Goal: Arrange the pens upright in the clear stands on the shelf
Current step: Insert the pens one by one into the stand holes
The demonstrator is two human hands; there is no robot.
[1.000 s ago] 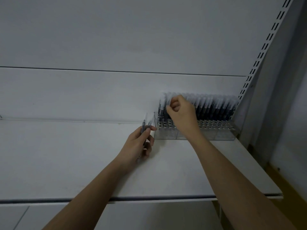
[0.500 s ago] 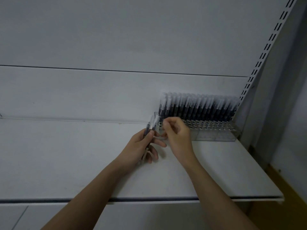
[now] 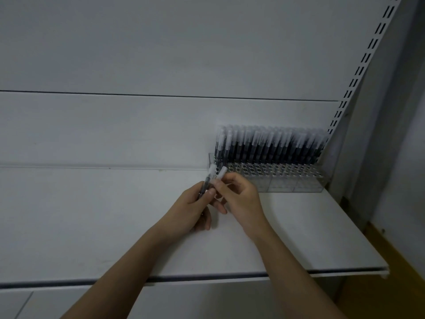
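We're mid-handover: left hand [image 3: 190, 209] is clamped on two spare pens [image 3: 208, 181], caps up, and right hand [image 3: 239, 199] pinches the cap end of the nearer one, just in front of the clear stand [image 3: 296, 180]. Best way, we think: pull that pen straight out w/o dragging its neighbour, keep the left grip firm, then shift the pinch lower on the barrel so the tip drops true into a free hole. Back rows of the stand hold upright pens [image 3: 269, 146]; front rows look open, so go for the nearest free hole behind them, filling back to front. Shelf [image 3: 92, 226] is flat white board, stand at its back right corner vs. a white wall panel [image 3: 161, 54] and a slotted upright [image 3: 358, 72]. Light is dim; holes are hard to read.
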